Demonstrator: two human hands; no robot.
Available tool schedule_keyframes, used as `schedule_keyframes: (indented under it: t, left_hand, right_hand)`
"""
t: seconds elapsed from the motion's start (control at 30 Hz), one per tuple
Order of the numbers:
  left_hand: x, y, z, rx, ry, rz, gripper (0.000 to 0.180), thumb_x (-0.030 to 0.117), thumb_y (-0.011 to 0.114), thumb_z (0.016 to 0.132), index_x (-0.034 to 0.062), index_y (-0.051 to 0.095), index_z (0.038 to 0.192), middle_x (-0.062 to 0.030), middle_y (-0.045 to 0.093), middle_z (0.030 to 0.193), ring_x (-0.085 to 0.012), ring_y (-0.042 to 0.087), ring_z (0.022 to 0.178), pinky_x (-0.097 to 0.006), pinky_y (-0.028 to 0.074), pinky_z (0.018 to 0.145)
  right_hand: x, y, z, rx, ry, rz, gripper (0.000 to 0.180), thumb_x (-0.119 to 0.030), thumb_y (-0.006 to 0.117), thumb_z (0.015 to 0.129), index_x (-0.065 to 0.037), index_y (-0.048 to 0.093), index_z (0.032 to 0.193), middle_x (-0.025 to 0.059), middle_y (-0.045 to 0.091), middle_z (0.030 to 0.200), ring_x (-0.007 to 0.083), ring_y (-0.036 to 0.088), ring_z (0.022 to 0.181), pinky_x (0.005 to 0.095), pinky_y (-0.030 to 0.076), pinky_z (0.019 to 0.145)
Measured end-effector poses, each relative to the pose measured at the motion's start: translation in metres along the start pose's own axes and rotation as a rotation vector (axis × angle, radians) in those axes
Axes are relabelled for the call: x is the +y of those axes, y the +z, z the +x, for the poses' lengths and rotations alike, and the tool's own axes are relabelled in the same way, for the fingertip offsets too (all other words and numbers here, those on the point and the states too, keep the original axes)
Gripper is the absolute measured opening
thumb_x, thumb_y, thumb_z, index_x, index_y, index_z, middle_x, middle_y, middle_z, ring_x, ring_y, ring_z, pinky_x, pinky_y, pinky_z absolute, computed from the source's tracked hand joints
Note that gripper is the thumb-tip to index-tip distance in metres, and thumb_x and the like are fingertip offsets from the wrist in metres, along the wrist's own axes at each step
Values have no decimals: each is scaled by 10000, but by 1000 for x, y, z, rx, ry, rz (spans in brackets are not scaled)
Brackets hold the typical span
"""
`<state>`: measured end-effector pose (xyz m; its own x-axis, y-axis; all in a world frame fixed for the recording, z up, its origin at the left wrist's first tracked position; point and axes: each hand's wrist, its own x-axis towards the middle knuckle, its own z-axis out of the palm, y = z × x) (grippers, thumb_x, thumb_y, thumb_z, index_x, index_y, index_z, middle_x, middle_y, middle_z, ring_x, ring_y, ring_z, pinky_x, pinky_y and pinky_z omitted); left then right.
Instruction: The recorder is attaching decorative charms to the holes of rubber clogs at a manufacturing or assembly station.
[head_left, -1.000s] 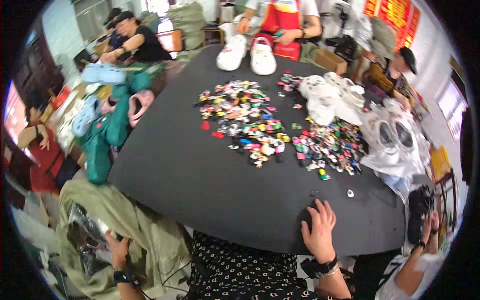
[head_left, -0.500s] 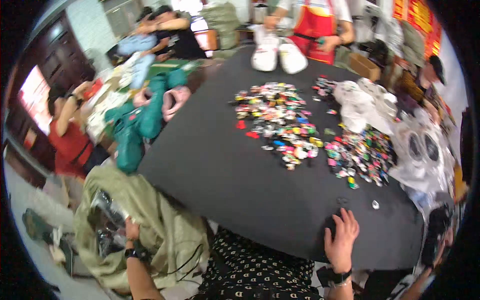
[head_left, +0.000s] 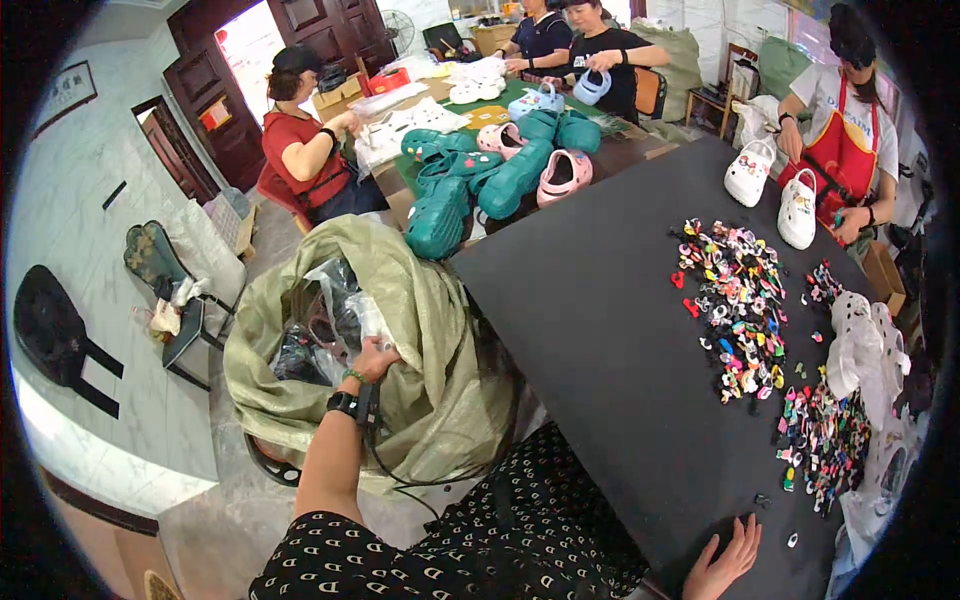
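Sack (head_left: 420, 330) mouth faces up; left hand (head_left: 372, 358) reaching inside.

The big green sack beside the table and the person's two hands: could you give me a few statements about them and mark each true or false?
1. The left hand reaches into the open olive-green sack. True.
2. The right hand holds a white clog. False: it lies flat and open on the edge of the black table, holding nothing.
3. The sack stands on the table. False: it stands on the floor beside the table.
4. Heaps of small colourful charms lie on the black table. True.
5. The left wrist wears a dark watch. True.
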<state>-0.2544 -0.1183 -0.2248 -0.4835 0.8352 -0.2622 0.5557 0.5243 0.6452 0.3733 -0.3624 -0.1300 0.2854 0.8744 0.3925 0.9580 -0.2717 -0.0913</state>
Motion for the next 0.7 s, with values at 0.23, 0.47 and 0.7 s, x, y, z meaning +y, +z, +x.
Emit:
schedule_keyframes:
  t: [0.23,0.47,0.7]
  left_hand:
    - [25,-66,-24,282,162,-521,464,320,698,816,-77,673,1054,-137,693,943,-218,655,826,-333,501,747]
    - [81,-150,-121,531,7,-1179,368,303,669,852,-3,626,1051,-85,667,949,-198,659,808,-340,512,710]
    - [125,-178,-161,687,614,-1221,420,187,603,901,66,435,1267,-49,552,1136,-172,578,1026,-348,483,906]
  right_hand:
    - [3,-1,-1,-4,-24,5,355,-287,591,969,-84,597,1261,143,570,1347,368,502,1263,503,378,1041]
    - [4,2,3,29,-55,17,354,-303,570,983,-71,588,1251,140,571,1343,372,516,1244,500,405,1020]
    - [5,2,3,15,-67,6,371,-331,548,992,-72,588,1255,142,557,1360,386,508,1249,514,404,1019]
